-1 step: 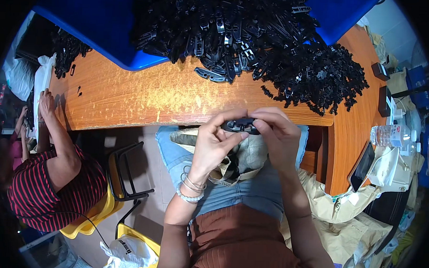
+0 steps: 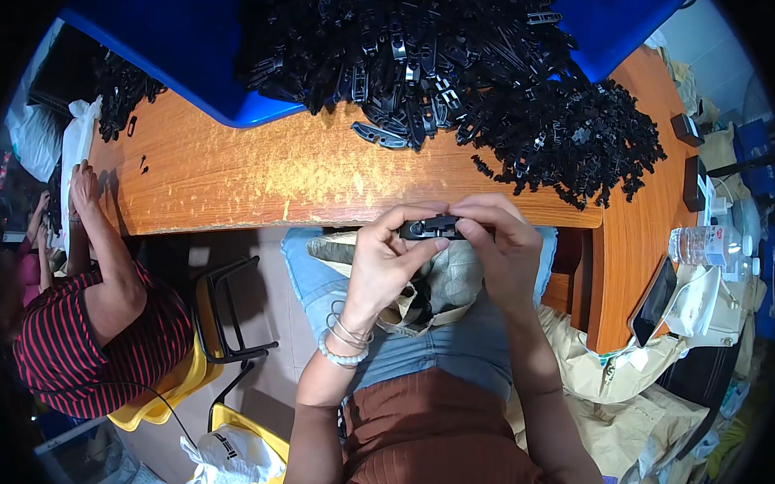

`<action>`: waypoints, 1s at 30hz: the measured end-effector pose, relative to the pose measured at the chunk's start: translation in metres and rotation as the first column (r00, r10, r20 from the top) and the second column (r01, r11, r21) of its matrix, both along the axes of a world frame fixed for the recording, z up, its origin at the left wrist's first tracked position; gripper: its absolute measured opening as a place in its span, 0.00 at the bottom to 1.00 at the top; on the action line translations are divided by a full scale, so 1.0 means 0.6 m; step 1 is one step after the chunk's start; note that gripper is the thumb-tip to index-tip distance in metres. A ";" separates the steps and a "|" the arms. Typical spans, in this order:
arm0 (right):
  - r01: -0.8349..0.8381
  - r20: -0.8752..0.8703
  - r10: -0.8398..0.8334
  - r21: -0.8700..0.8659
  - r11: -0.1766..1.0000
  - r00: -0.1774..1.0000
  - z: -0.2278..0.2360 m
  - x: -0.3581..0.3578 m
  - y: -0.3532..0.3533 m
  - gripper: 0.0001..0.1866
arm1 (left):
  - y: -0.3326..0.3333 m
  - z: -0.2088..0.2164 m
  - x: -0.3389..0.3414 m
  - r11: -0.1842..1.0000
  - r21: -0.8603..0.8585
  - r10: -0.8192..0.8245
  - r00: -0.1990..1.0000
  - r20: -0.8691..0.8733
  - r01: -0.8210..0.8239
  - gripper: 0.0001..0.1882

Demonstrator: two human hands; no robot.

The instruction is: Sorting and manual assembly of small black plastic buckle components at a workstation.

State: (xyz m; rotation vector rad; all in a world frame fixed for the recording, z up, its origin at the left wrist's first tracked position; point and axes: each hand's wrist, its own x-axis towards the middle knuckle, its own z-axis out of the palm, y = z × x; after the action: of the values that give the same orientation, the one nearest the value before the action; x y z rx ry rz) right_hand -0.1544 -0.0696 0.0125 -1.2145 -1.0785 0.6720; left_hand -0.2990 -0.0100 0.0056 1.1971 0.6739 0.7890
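Note:
Just off the table's front edge, both hands hold a small, oblong black plastic part (image 2: 422, 229) above my lap. The thumb and forefinger of my left hand (image 2: 389, 246) grip its left end and lower side. With thumb and fingers closed, my right hand (image 2: 502, 238) pinches the right end, and its fingertips partly hide that end. Whether a second small piece sits between those fingertips cannot be made out. Beyond my hands lies a heap of longer black plastic parts (image 2: 387, 65), and to its right a heap of smaller black pieces (image 2: 574, 138).
A blue bin (image 2: 255, 106) opens onto the wooden table (image 2: 235, 175), its parts spilling out. A paper bag (image 2: 441, 309) rests on my lap. At right are a phone (image 2: 655, 297) and water bottles (image 2: 703, 245). Another person in a striped shirt (image 2: 98, 342) works at left beside a black chair (image 2: 220, 308).
The black part has turned slightly between my fingers. My hands stay in nearly the same place.

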 end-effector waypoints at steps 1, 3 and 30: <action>-0.011 0.070 0.011 0.008 1.000 0.997 -0.005 0.002 -0.001 0.07 | 0.003 0.000 -0.006 0.993 0.113 0.002 0.987 -0.161 0.016 0.17; -0.023 0.140 0.020 0.015 1.000 0.990 -0.011 0.004 -0.002 0.07 | 0.004 -0.004 -0.007 0.995 0.095 0.005 0.988 -0.154 0.009 0.15; 0.288 0.767 -0.318 0.181 0.940 0.556 -0.043 0.058 0.045 0.07 | 0.150 -0.021 0.014 0.373 0.898 0.610 0.668 -0.426 0.233 0.15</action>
State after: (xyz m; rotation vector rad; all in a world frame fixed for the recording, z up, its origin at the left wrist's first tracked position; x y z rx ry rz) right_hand -0.1195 -0.0427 -0.0135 -1.6789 -1.5326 -0.2296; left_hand -0.2908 0.0803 -0.0072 2.6505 1.1188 0.9308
